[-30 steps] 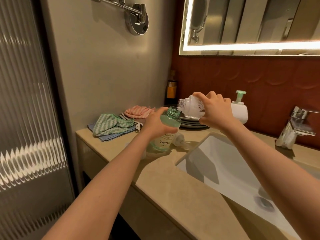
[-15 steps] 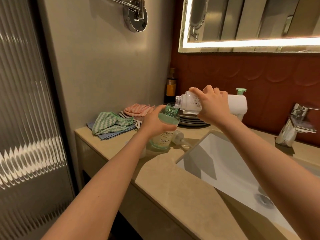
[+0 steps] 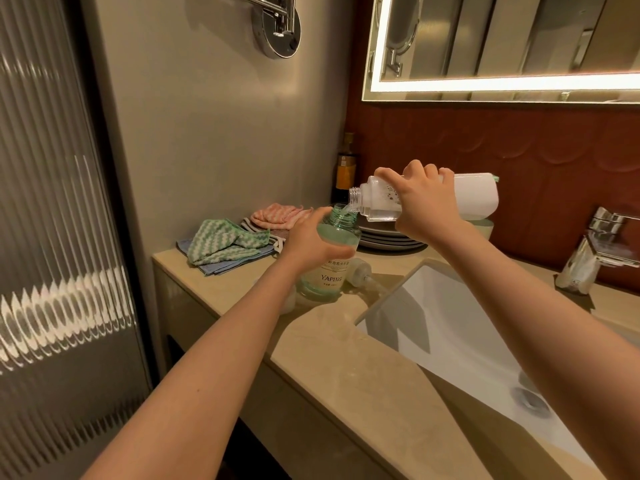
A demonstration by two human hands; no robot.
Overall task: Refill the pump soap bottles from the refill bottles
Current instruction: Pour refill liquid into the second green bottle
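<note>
Since a moment ago the clear bottle (image 3: 377, 202) has tipped further over and its open neck has come down to the mouth of the green bottle (image 3: 332, 258), with liquid now running between them. The right hand (image 3: 427, 206) has its fingers closed around the clear bottle, holding it nearly on its side, bubbles showing inside near the neck. The left hand (image 3: 308, 244) is wrapped around the upper part of the green bottle, which stands on the counter (image 3: 346, 368) just left of the sink (image 3: 450, 327) and is tilted slightly toward the pour. A pump top (image 3: 362, 273) lies on the counter just behind the green bottle. A stack of plates (image 3: 388, 237) sits behind the hands, and folded cloths (image 3: 225, 244) lie to the left near the wall.
</note>
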